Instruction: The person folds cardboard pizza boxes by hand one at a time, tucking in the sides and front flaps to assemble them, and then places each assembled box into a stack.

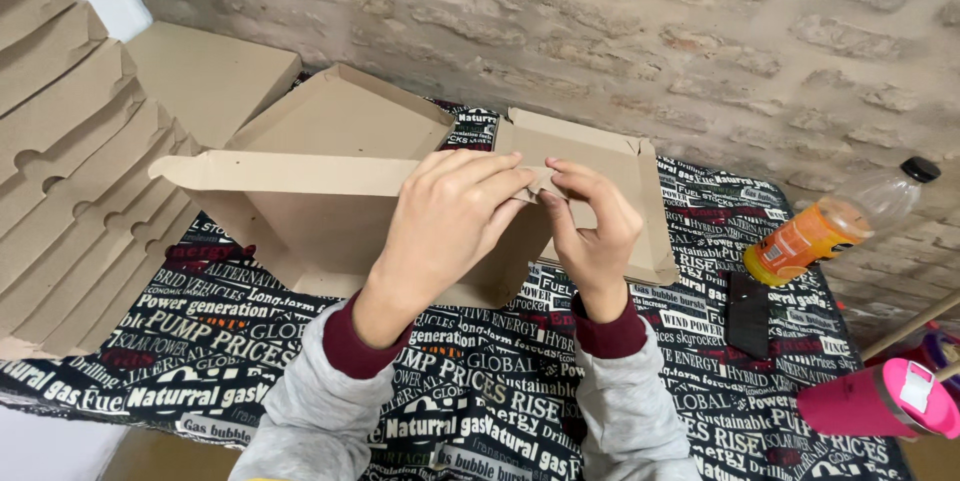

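Observation:
A brown cardboard box point(320, 211), half folded, stands on a table under a black cloth printed with white and red words point(250, 361). My left hand point(450, 221) presses its near wall at the right corner, fingers curled over the top edge. My right hand point(590, 226) pinches a small cardboard flap at the same corner, fingertips touching those of the left hand. Both arms wear grey sleeves with dark red cuffs. The box's open lid point(345, 116) tilts up behind, and a side panel point(625, 191) lies flat to the right.
A stack of flat cardboard blanks point(70, 171) leans at the left. At the right lie a plastic bottle with an orange label point(830, 226), a black flat object point(747, 311) and a pink cup point(880, 399). A rough brick wall point(650, 31) runs behind.

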